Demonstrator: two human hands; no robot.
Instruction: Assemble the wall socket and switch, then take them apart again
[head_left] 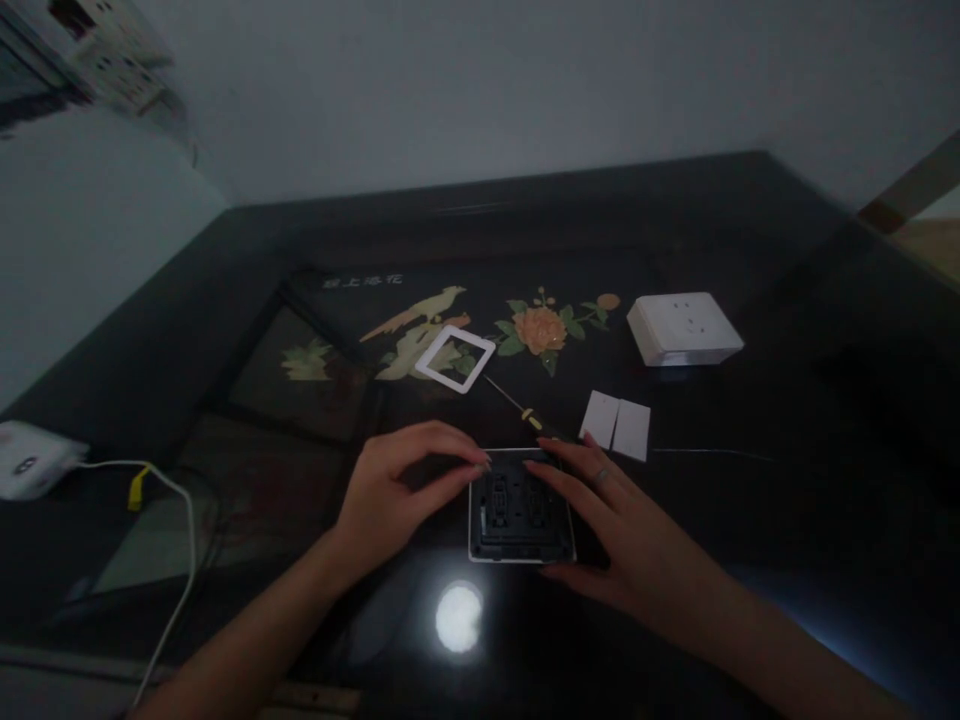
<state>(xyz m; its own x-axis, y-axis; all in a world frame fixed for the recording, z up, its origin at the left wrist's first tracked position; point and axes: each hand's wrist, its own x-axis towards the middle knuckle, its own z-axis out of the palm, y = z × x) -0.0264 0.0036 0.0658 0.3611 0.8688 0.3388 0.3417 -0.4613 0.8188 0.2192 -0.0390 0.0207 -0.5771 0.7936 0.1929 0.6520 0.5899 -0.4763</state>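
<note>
Switch module [519,515], dark with a thin white edge, lies on the glossy black surface [360,230] between the two hands: the right hand [622,520] grips its right side, fingers over the far edge and thumb at the near one, while the left hand [405,475] pinches thumb and forefinger together at its far left corner, though I cannot tell whether anything small sits between them. Beyond it lie a square white frame [442,380], a screwdriver [531,419] and two white panels [632,430] side by side, with a white socket box [686,328] farther right.
</note>
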